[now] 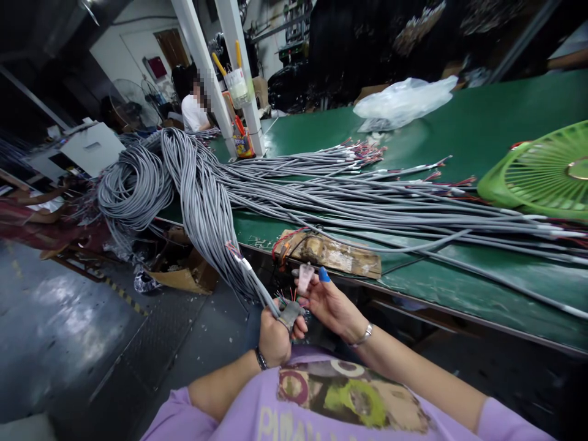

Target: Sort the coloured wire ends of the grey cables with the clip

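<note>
My left hand (274, 338) is closed around the ends of grey cables (263, 294), low in front of the table edge. Dark grey wrapping covers its thumb. Thin coloured wires (290, 296) fan out of the cable ends just above that thumb. Close on the right, my right hand (329, 305) has its fingers bent together beside the wires. One fingertip wears a blue cover (324, 274), and a pale pink piece (305, 278) shows at another finger. What these fingertips pinch is too small to tell. Another cable end with a white sleeve (243, 260) hangs near the left hand.
Long grey cables (331, 202) lie across the green table (519, 110), with coils (133, 190) at left. A worn wooden block (335, 252) sits at the edge. A green fan (546, 171), plastic bag (404, 103) and white post (239, 79) stand around. A person (193, 110) sits behind.
</note>
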Tool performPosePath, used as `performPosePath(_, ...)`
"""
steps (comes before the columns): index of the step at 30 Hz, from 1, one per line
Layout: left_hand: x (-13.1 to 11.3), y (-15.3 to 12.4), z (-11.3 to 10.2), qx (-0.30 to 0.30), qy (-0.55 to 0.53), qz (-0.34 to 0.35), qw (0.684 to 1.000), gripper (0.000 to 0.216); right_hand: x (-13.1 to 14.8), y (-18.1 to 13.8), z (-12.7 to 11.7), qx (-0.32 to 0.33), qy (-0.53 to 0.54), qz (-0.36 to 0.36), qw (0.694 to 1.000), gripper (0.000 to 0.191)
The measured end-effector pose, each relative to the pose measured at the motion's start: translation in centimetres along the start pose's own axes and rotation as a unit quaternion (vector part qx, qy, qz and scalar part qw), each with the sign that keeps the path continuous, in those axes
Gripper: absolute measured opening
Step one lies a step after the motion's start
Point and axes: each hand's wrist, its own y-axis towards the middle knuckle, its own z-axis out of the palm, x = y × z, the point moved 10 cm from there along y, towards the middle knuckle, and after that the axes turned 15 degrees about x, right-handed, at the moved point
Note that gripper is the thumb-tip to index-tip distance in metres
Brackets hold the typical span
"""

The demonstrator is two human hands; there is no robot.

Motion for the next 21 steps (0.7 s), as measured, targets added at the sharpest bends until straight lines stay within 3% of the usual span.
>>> performPosePath(5, 0.4, -0.5, -0.7, 0.009, 0.037, -0.009, 0.999, 0.037, -0.9, -1.2, 0.3, 0.046, -0.114, 0.127, 0.984, 0.036)
performPosePath(8, 0.7, -0.5, -0.8, 0.030, 0.071, -0.020, 0.997, 0.038, -0.4, -1.4, 0.6, 0.056, -0.217, 0.152, 0.963, 0.032)
performPosePath(13, 2.1, -0.3, 2.1, 0.185, 0.134, -0.114, 0.967, 0.036, 0.0, -1.3, 2.0, 0.101, -0.349, 0.171, 0.916, 0.034)
performPosePath(15, 2.6, -0.4, 2.7, 0.218, 0.131, -0.146, 0.956, 0.036, 0.0, -1.4, 2.4, 0.119, -0.376, 0.172, 0.903, 0.035)
performPosePath(17, 2.6, -0.2, 2.4, 0.201, 0.110, -0.145, 0.963, 0.036, 0.4, -1.5, 2.3, 0.118, -0.385, 0.153, 0.902, 0.036)
performPosePath(21, 2.2, 0.2, 0.6, 0.107, 0.047, -0.100, 0.988, 0.035, 1.5, -2.0, 0.8, 0.075, -0.357, 0.113, 0.924, 0.035)
